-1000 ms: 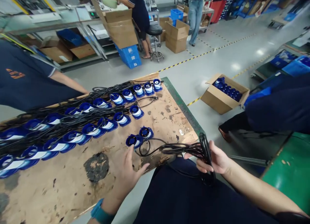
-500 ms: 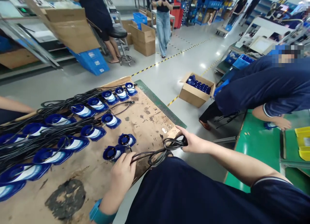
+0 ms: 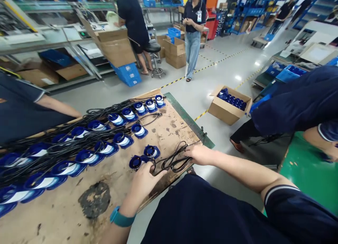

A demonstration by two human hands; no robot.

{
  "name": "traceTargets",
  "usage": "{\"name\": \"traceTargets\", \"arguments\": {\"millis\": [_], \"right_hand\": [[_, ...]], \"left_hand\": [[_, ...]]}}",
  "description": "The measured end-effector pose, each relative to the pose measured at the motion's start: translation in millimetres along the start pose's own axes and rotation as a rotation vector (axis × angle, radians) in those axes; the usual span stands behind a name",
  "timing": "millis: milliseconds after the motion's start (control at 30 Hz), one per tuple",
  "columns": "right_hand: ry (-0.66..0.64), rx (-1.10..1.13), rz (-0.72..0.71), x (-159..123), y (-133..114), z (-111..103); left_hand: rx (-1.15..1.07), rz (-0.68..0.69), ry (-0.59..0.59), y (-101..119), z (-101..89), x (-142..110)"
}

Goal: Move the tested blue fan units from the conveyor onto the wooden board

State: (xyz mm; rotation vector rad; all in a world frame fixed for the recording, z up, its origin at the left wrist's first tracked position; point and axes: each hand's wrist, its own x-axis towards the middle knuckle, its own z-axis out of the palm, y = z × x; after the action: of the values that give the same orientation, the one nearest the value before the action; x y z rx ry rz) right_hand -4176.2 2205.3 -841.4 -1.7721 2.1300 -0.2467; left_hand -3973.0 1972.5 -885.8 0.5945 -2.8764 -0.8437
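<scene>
A looped black cable (image 3: 173,163) lies at the near edge of the worn tabletop. My right hand (image 3: 199,154) has its fingers closed on the right end of these loops, low over the board. To the left, my left hand (image 3: 145,179) has its thumb spread away from its fingers, and the cable passes close to the thumb. Its fingertips are beside a round blue housing (image 3: 135,162) and partly cover it; whether they touch it I cannot tell. Just behind sits a second blue housing (image 3: 151,151) with a dark round opening facing up.
Rows of blue housings with white labels (image 3: 105,148) and bundled black cables (image 3: 79,142) fill the table's left side. A carton of blue parts (image 3: 225,112) stands on the floor beyond. Co-workers are at the left edge, at the right-hand green table (image 3: 303,170) and farther back.
My right hand has brought the cable loops down and left onto the tabletop. The left hand has loosened from the cable, its thumb now apart. The view has swung left.
</scene>
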Motion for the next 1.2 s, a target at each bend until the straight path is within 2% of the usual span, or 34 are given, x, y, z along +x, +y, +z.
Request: {"name": "traceTargets", "arguments": {"millis": [100,200,267,333,433,500,600,700,767,867,967,1033,1067,1133,1200], "right_hand": [[-0.027,-0.205,-0.004,30,13,38],[-0.027,-0.31,-0.021,54,24,64],[-0.067,-0.324,-0.009,59,26,73],[-0.117,-0.325,-0.012,54,23,71],[-0.178,-0.217,-0.097,34,12,47],[-0.23,0.001,-0.144,19,4,19],[-0.372,0.556,-0.121,2,-7,-27],[-0.485,1.162,-0.053,-2,-15,-57],[-0.392,1.486,-0.03,3,-19,-66],[-0.059,1.812,0.042,17,-24,-74],[0.27,1.969,0.253,33,-25,-86],[0.424,1.95,0.401,41,-22,-94],[0.456,1.893,0.461,45,-19,-98],[0.441,1.719,0.521,51,-11,-107],[0.372,1.521,0.477,59,-3,-118]], "left_hand": [[-0.057,-0.003,0.006,-6,-0.4,-10],[-0.13,0.002,0.068,-14,-3.3,-19],[-0.151,0.028,0.141,-23,-7.7,-23],[-0.103,0.048,0.247,-38,-13.2,-25],[0.1,0.062,0.393,-69,-18.3,-28],[0.249,0.084,0.381,-87,-16.8,-29],[0.357,0.14,0.259,-101,-6.6,-24],[0.334,0.189,0.203,-97,8.2,-9],[0.31,0.17,0.211,-89,17.5,3],[0.311,0.122,0.236,-77,26.9,17],[0.329,0.144,0.265,-70,29.0,27],[0.379,0.171,0.271,-69,26.6,32],[0.415,0.185,0.263,-68,24.4,35],[0.484,0.219,0.225,-69,19.2,41],[0.528,0.265,0.174,-72,14.3,47]]}}
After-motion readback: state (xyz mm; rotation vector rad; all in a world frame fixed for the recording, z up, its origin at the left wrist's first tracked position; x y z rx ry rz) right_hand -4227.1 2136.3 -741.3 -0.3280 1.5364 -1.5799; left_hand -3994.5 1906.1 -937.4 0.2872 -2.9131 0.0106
